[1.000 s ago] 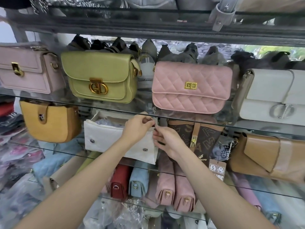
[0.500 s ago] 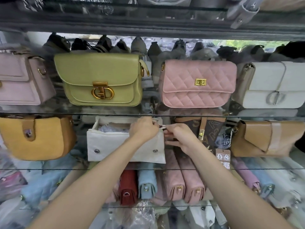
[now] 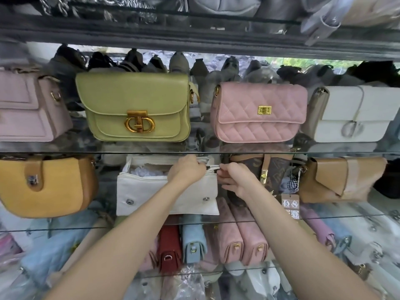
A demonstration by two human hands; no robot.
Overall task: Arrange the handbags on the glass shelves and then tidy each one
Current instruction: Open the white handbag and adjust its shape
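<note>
A cream canvas handbag (image 3: 151,198) stands on the middle glass shelf (image 3: 65,229), its top zip partly undone with white stuffing paper showing inside. My left hand (image 3: 186,169) grips the bag's top edge near its right end. My right hand (image 3: 234,178) pinches the zip end at the bag's right corner. The two hands almost touch.
On the upper shelf stand a lilac bag (image 3: 28,109), a green bag (image 3: 136,107), a pink quilted bag (image 3: 259,111) and a white bag (image 3: 357,113). Beside the cream bag are a mustard bag (image 3: 45,185), a brown monogram bag (image 3: 270,169) and a tan bag (image 3: 337,180). Several small bags fill the lower shelf.
My view has tilted so the shelves sit lower and level. Both hands stay at the cream bag's right top corner, with the zip end now between them.
</note>
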